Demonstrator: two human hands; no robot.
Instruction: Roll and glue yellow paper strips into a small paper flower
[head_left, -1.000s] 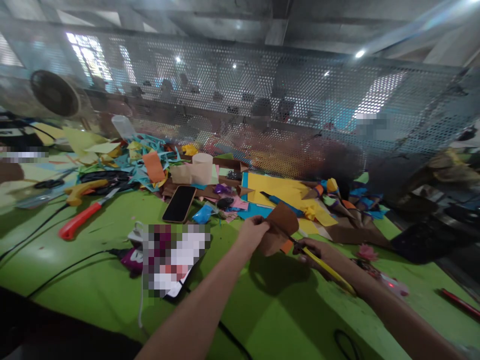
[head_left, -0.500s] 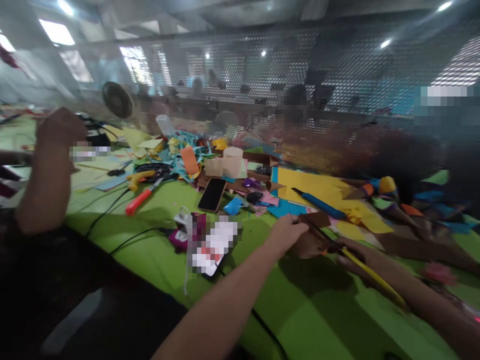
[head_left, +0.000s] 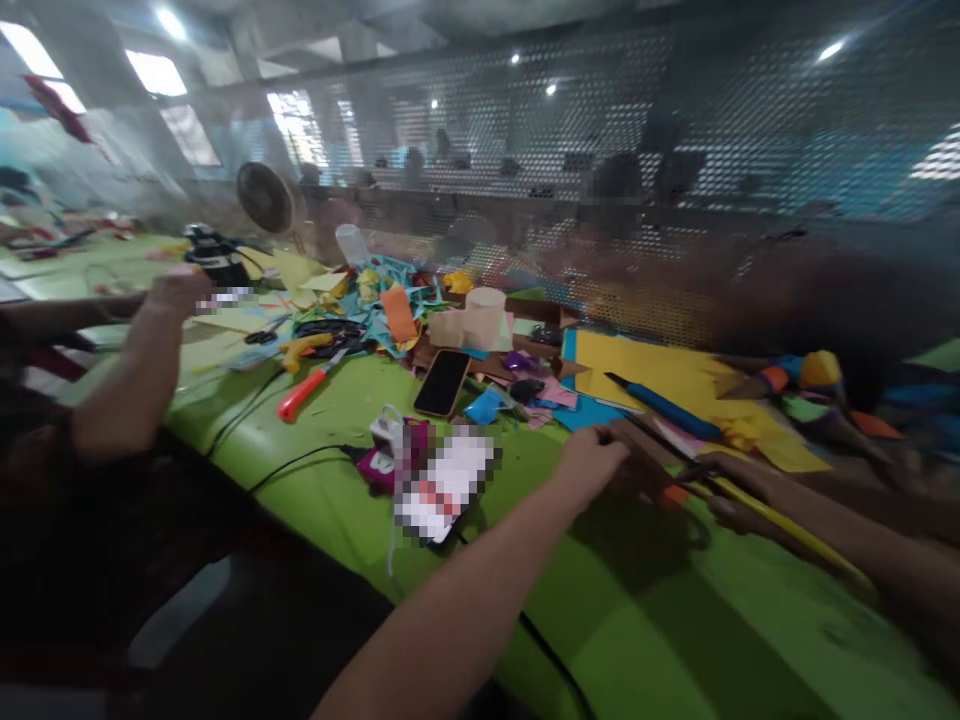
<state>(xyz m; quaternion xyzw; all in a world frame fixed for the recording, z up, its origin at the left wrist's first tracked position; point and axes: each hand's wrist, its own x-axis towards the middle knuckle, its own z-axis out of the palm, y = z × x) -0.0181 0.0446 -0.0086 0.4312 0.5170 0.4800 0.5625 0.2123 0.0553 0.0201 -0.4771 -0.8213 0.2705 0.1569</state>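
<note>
My left hand (head_left: 594,462) is closed on the edge of a piece of brown paper (head_left: 637,462), fingers pinched near its top left. My right hand (head_left: 739,490) grips large scissors (head_left: 787,530) with long yellow handles. Their dark blades point up and left, at the brown paper. A small orange piece (head_left: 673,495) shows at the paper's lower right; whether it is fixed there I cannot tell. Just beyond my hands, a blue-handled cutter (head_left: 664,408) lies on yellow paper sheets (head_left: 637,360). Motion blurs both hands somewhat.
On the green table (head_left: 337,490) are a dark-screened phone (head_left: 442,383), another phone (head_left: 446,490), a purple power socket (head_left: 379,465) with cables, a red-handled knife (head_left: 304,392), a yellow glue gun (head_left: 304,350) and paper scraps (head_left: 397,285). Another person's arm (head_left: 142,380) reaches in from the left.
The view has swung left, so things sit further right. The scissors' blades show more plainly beside the brown paper. The other person's hand at left has lowered to the table.
</note>
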